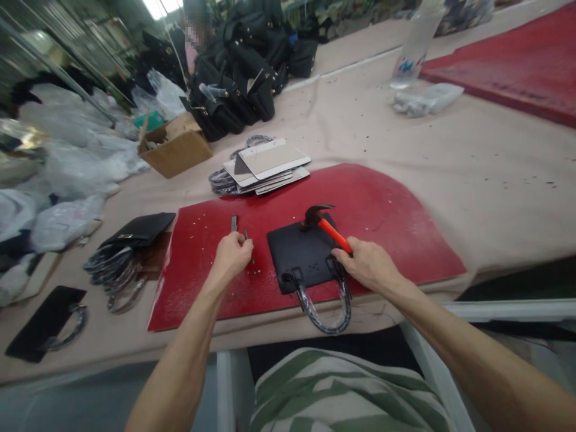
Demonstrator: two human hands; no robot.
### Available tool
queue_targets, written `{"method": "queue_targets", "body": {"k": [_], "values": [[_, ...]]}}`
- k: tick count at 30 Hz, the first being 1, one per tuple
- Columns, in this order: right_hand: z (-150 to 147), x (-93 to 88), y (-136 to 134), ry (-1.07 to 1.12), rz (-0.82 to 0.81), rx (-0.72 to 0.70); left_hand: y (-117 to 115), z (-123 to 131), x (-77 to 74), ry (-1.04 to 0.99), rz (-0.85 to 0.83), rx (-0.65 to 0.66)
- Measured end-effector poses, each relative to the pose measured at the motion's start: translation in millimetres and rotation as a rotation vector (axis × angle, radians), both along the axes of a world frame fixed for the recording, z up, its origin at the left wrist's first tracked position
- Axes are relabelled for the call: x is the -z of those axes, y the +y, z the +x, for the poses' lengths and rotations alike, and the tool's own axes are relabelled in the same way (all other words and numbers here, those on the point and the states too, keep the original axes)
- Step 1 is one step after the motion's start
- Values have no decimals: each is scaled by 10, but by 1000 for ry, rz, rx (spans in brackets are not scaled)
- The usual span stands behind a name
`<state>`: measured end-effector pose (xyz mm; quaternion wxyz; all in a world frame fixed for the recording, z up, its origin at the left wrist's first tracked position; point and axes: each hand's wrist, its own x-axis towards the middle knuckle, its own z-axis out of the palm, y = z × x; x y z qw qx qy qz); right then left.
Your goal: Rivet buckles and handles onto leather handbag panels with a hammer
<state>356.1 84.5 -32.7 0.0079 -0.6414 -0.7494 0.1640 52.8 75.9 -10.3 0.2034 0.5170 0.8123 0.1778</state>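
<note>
On the red board (387, 198), near the person, lies a black panel (294, 255), flat, with its loop (333, 329) toward the near side. The loop is in clear wrap and hangs over the near edge of the board.

The right hand (366, 261) is closed around the orange grip of a hammer (335, 233). The hammer's head is over the far part of the panel (it is hard to tell if the two touch). The left hand (233, 255) is to the left of the panel, apart from it. Its fingers pinch a thin metal tool (234, 224), and a second thin piece (246, 234) shows by the fingers, too small to name.

It looks like the step in hand is hammer work on the panel, with the small tool being picked up or put down; one picture cannot say which. A next move with both tools would call for a firm grip on the small one, a flat panel, and care to keep the fingers and the loop out of the hammer's way.

Past the board's far edge is a stack of pale sheets (274, 161). To the left sit more black panels (144, 230) with wrapped loops.
</note>
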Motion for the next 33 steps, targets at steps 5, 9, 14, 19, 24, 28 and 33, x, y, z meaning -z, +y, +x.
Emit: {"method": "queue_targets", "body": {"k": [5, 9, 14, 19, 24, 28, 33], "values": [[-1, 27, 11, 8, 31, -17, -268, 542, 64, -894, 250, 34], [-9, 25, 0, -3, 40, -9, -384, 989, 279, -975, 372, 126], [-3, 29, -27, 3, 51, -3, -426, 1090, 423, -865, 418, 198], [13, 48, -31, 12, 64, -12, -428, 1074, 436, -837, 427, 204], [14, 29, -32, 13, 54, -14, -430, 1092, 466, -801, 446, 254], [14, 13, -41, 26, 36, -3, -441, 1104, 477, -558, 501, 402], [45, 44, 7, 193, -10, 15, -454, 1105, 494, -380, 539, 494]]}}
